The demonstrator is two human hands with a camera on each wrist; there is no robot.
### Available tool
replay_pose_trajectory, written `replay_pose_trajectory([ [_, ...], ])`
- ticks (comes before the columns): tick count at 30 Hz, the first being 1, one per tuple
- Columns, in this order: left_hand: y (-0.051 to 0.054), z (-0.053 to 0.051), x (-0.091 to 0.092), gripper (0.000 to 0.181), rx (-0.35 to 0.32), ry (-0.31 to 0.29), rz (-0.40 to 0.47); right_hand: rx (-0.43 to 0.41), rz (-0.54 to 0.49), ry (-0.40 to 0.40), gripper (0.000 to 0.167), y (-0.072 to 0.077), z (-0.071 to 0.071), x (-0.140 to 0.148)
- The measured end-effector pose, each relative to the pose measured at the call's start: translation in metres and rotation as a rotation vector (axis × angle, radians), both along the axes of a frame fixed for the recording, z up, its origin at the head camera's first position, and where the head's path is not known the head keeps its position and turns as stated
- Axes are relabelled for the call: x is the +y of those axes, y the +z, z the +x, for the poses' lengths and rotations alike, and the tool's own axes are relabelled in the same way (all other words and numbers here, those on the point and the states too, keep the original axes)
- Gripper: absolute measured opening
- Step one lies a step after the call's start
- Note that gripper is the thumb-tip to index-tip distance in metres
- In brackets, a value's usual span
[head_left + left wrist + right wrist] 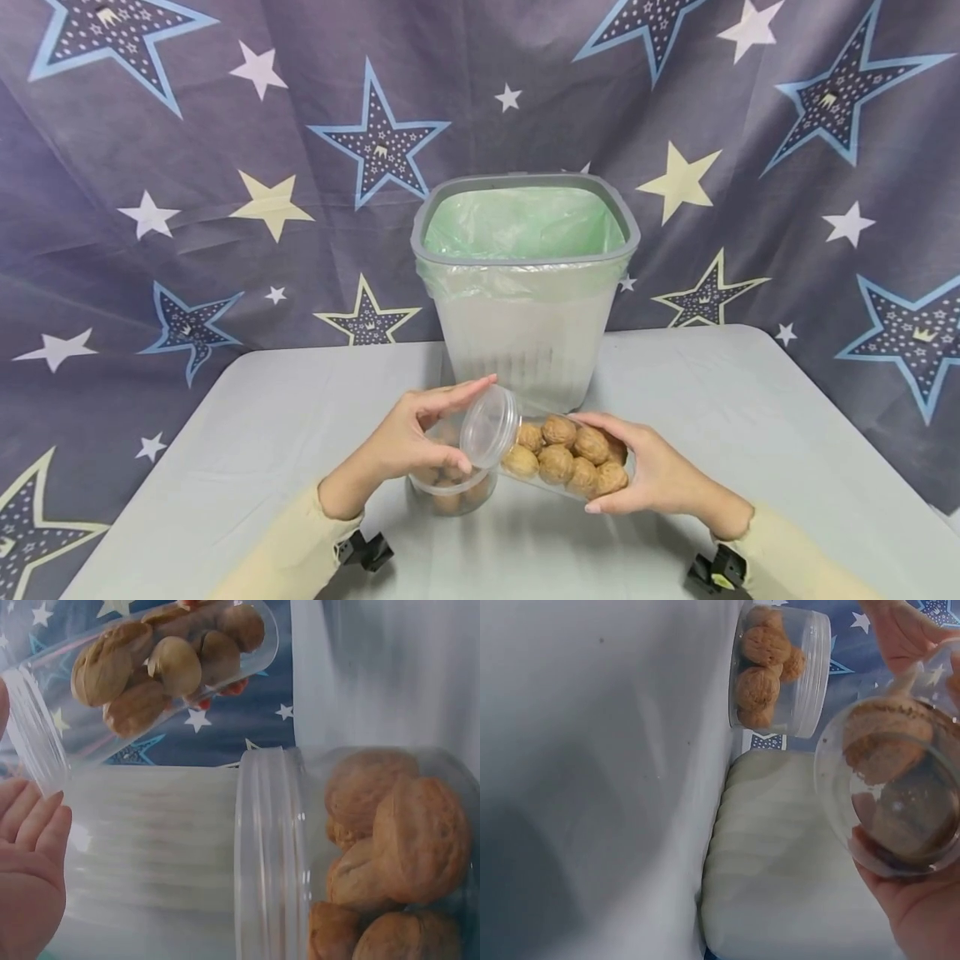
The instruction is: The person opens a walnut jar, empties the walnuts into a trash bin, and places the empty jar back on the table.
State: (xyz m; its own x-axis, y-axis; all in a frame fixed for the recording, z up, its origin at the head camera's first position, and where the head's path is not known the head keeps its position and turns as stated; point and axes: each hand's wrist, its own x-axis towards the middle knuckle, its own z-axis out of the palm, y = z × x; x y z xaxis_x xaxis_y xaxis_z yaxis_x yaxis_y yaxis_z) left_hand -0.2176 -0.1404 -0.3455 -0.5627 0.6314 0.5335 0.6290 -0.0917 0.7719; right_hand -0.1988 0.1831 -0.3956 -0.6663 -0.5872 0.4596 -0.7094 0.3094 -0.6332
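My right hand grips a clear jar of walnuts near its base, and the jar lies tilted on its side in the air, lid end to the left. At that end, my left hand holds the clear lid between thumb and fingers. Whether the lid is loose from the jar I cannot tell. A second clear jar with walnuts stands on the table beneath my left hand; its rim shows in the left wrist view. The right wrist view shows the held jar's base.
A white bin with a grey rim and a green liner stands behind the jars at the table's back. The table is covered in pale grey. Behind it hangs a dark curtain with stars.
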Motion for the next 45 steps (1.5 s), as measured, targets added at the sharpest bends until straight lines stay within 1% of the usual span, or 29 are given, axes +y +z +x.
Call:
replay_pose_trajectory([
  [6,-0.003,0.005,0.004,0.080,-0.063,0.105,0.016,0.040,-0.014,-0.051,0.089,-0.002,0.002,-0.002],
  [10,-0.003,0.008,0.006,0.075,-0.108,0.183,0.018,0.117,-0.033,-0.087,0.090,-0.003,0.002,-0.004],
  [13,-0.001,0.010,0.008,0.071,-0.143,0.234,0.023,0.176,-0.051,-0.096,0.091,-0.003,0.001,-0.006],
  [17,0.000,0.013,0.009,0.069,-0.161,0.287,0.032,0.238,-0.059,-0.112,0.094,-0.004,0.000,-0.009],
  [19,-0.001,0.014,0.010,0.069,-0.163,0.316,0.031,0.257,-0.056,-0.131,0.094,-0.005,0.001,-0.009],
  [22,-0.001,0.016,0.013,0.067,-0.183,0.361,0.029,0.276,-0.053,-0.158,0.093,-0.005,0.001,-0.011],
  [24,-0.001,0.018,0.014,0.064,-0.197,0.387,0.032,0.302,-0.053,-0.172,0.092,-0.005,0.001,-0.012],
  [28,0.000,0.020,0.016,0.059,-0.223,0.434,0.033,0.347,-0.013,-0.225,0.094,-0.004,0.001,-0.014],
  [32,0.001,0.021,0.018,0.055,-0.252,0.489,0.031,0.403,0.016,-0.268,0.090,-0.005,0.000,-0.015],
  [35,0.001,0.021,0.019,0.054,-0.279,0.510,0.040,0.451,0.022,-0.284,0.085,-0.006,0.001,-0.016],
  [38,0.002,0.022,0.020,0.053,-0.285,0.509,0.060,0.475,0.035,-0.300,0.084,-0.006,0.003,-0.017],
  [42,0.000,0.023,0.019,0.056,-0.258,0.473,0.107,0.474,0.026,-0.304,0.083,-0.005,0.005,-0.016],
  [45,-0.001,0.024,0.019,0.062,-0.230,0.440,0.136,0.466,0.013,-0.304,0.083,-0.007,0.006,-0.015],
])
